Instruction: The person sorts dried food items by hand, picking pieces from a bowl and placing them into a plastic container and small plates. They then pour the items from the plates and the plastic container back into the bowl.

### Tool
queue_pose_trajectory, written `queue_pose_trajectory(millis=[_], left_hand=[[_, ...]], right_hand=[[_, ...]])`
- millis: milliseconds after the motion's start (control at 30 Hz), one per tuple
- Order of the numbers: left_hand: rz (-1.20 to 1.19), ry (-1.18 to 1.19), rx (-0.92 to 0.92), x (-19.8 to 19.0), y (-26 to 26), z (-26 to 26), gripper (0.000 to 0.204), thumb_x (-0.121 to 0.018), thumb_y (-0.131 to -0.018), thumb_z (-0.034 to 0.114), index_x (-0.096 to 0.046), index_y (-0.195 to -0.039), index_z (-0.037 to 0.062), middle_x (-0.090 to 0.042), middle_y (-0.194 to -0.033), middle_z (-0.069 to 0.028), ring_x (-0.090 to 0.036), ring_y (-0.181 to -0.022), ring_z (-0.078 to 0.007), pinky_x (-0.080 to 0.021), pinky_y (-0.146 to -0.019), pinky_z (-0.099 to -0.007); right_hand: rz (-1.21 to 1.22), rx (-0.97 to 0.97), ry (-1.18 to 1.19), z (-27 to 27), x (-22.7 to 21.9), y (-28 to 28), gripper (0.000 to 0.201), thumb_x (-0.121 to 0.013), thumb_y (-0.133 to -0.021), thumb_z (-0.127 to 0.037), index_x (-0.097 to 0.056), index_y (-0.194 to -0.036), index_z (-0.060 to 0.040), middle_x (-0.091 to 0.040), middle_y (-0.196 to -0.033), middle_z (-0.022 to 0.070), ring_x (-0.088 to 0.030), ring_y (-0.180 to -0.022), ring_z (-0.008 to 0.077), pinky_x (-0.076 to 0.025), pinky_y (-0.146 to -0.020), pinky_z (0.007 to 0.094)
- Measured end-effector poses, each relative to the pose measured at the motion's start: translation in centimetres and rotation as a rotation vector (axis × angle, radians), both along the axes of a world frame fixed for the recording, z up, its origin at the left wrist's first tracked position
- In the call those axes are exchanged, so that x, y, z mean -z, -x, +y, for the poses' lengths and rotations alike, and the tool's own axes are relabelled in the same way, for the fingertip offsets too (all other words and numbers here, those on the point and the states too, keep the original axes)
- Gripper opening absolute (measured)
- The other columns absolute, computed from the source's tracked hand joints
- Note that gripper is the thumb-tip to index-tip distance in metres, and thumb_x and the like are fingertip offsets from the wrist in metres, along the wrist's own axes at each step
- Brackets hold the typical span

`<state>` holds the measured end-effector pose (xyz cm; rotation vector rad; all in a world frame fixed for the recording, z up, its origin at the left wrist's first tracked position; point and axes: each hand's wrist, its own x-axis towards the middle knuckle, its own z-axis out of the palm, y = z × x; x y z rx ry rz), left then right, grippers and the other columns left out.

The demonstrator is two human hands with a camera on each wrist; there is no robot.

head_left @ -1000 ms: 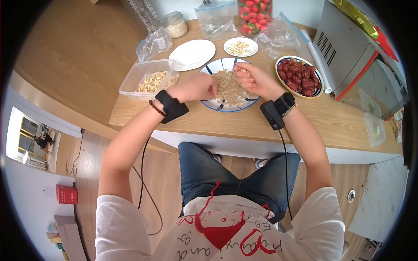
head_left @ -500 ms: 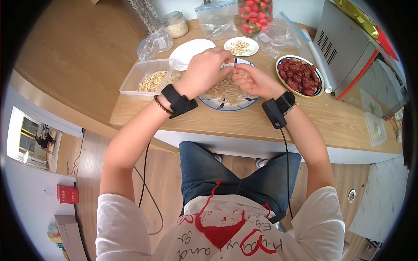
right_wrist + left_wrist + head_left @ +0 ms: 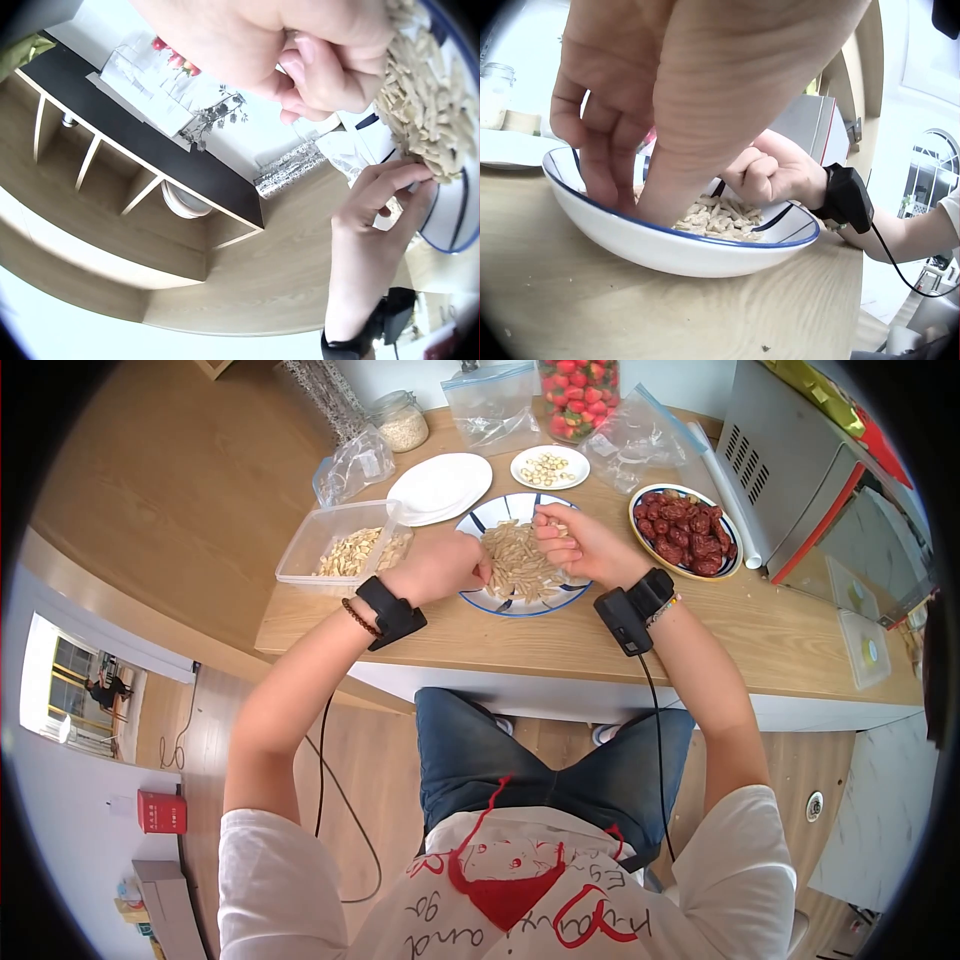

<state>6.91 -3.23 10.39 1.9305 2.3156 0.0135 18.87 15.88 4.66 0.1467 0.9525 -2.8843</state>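
A blue-rimmed white plate point(image 3: 483, 600) holds a pile of pale, elongated pieces point(image 3: 520, 560). My left hand point(image 3: 440, 565) reaches over its left side; in the right wrist view the thumb and forefinger of that left hand point(image 3: 382, 202) pinch at the pile's edge. Above the plate's right side, my right hand point(image 3: 590, 545) is curled, with pale pieces partly visible between its fingers in the head view. The left wrist view shows this right hand point(image 3: 769, 172) beyond the plate point(image 3: 667, 251), and the left fingertips down inside the rim, partly hidden.
Left of the plate stands a clear container point(image 3: 300, 555) with pale flat pieces. Behind are white plates point(image 3: 440, 485), a small dish point(image 3: 548, 483), a jar of red fruit point(image 3: 580, 400) and plastic bags point(image 3: 490, 410). Right are a bowl of dark red dates point(image 3: 690, 535) and a grey appliance point(image 3: 780, 450).
My left hand has moved from beside the right fingers, down and left, back to the pile. The right hand has stayed curled in nearly the same place.
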Motion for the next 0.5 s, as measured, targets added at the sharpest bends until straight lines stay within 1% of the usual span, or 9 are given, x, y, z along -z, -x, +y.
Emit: queue_pose_trajectory(millis=[133, 233, 333, 433, 500], left_hand=[[0.039, -0.028, 0.053, 0.1, 0.0, 0.0, 0.008, -0.066, -0.072, 0.014, -0.067, -0.077, 0.0074, -0.065, -0.080, -0.0080, -0.063, -0.075, -0.0242, -0.049, -0.067, -0.0353], [0.051, -0.161, 0.005, 0.2, 1.3, 0.8, 0.007, -0.062, -0.074, 0.014, -0.067, -0.076, 0.0089, -0.065, -0.075, -0.0083, -0.063, -0.074, -0.0270, -0.050, -0.066, -0.0348], [-0.011, -0.450, -0.052, -2.4, 0.2, 2.2, 0.011, -0.062, -0.077, 0.018, -0.066, -0.080, 0.0079, -0.064, -0.078, -0.0089, -0.063, -0.074, -0.0277, -0.050, -0.067, -0.0356], [-0.067, -0.601, 0.040, -4.2, -1.8, 3.5, 0.014, -0.063, -0.079, 0.017, -0.063, -0.085, 0.0045, -0.062, -0.085, -0.0078, -0.057, -0.068, -0.0222, -0.047, -0.064, -0.0327], [-0.026, -0.627, 0.095, -3.8, -2.4, 4.3, 0.015, -0.064, -0.079, 0.017, -0.063, -0.086, 0.0043, -0.061, -0.085, -0.0084, -0.058, -0.069, -0.0228, -0.047, -0.065, -0.0329]], right_hand=[[-0.001, 0.023, -0.037, -0.2, -0.1, -0.1, 0.018, -0.047, -0.094, -0.020, -0.046, -0.080, -0.0070, -0.037, -0.063, -0.0040, -0.028, -0.044, 0.0023, -0.021, -0.035, 0.0170], [-0.013, 0.048, -0.049, -0.4, -0.3, -0.2, 0.019, -0.048, -0.093, -0.021, -0.046, -0.081, -0.0069, -0.037, -0.062, -0.0047, -0.028, -0.043, 0.0015, -0.021, -0.034, 0.0160], [-0.021, 0.058, -0.044, -0.4, -0.3, -0.2, 0.020, -0.048, -0.094, -0.022, -0.046, -0.081, -0.0064, -0.038, -0.065, -0.0037, -0.029, -0.045, 0.0019, -0.022, -0.035, 0.0161], [-0.053, 0.093, -0.051, -0.7, -0.6, -0.3, 0.020, -0.048, -0.094, -0.022, -0.047, -0.083, -0.0052, -0.039, -0.067, -0.0023, -0.030, -0.047, 0.0028, -0.023, -0.037, 0.0165], [-0.074, 0.125, -0.081, -1.0, -1.1, -0.5, 0.020, -0.046, -0.094, -0.022, -0.047, -0.087, -0.0035, -0.040, -0.068, -0.0013, -0.031, -0.049, 0.0041, -0.024, -0.038, 0.0178]])
